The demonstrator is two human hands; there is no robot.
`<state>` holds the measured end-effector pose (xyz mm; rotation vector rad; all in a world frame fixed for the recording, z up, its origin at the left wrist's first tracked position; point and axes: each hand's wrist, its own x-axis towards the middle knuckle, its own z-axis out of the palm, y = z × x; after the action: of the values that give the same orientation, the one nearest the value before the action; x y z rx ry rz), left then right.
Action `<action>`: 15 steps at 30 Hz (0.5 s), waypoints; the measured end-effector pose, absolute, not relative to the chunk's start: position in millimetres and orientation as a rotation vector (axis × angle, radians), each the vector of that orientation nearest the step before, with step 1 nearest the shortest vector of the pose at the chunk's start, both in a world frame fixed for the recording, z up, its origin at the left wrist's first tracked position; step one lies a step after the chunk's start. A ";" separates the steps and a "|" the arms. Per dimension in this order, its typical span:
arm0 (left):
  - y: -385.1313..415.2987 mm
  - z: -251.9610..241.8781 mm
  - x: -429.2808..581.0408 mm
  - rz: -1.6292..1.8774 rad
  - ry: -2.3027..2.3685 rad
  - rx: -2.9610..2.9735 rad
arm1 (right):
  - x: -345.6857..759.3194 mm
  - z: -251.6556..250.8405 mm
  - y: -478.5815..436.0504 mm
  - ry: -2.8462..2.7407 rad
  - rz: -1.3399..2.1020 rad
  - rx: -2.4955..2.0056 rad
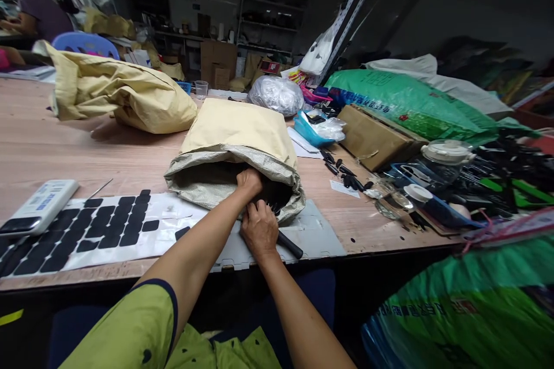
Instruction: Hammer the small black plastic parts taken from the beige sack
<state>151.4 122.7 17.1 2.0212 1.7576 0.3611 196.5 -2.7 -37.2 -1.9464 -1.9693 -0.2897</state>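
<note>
A cream woven sack (242, 127) lies on the workbench, its grey-lined mouth facing me. My left hand (250, 182) reaches into that mouth; the fingers are hidden inside, so what they hold does not show. Just below it, my right hand (260, 228) is at the lower lip of the opening, back of the hand up and fingers curled closed. What those fingers grip is hidden. From under the right hand a black rod-like handle (289, 244) sticks out toward the bench's front edge. Beneath the sack lies a grey sheet (322, 233).
Left are a white device (41, 204), a sheet of black pads (116, 222) and a second cream sack (134, 92). Right are black parts (344, 173), a cardboard box (376, 135), a glass jar (445, 161) and a green bag (411, 98). A person (45, 14) sits far left.
</note>
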 end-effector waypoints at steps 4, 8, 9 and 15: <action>116.6 22.7 144.2 0.380 1.793 2.063 | 196.7 -38.6 -2.3 -1.966 -0.287 -1.921; 93.4 29.9 107.2 0.560 1.727 2.225 | 197.0 -38.2 -2.3 -1.957 -0.292 -1.896; 82.9 29.9 93.8 0.617 1.671 2.257 | 197.0 -37.9 -2.4 -1.957 -0.295 -1.895; 6.8 2.1 22.6 0.804 1.378 2.198 | 197.0 -37.9 -3.6 -1.977 -0.321 -1.900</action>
<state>22.6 6.8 2.1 2.1981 1.3784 0.8042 197.0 -3.6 -37.9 -1.8996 -1.9766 -0.3215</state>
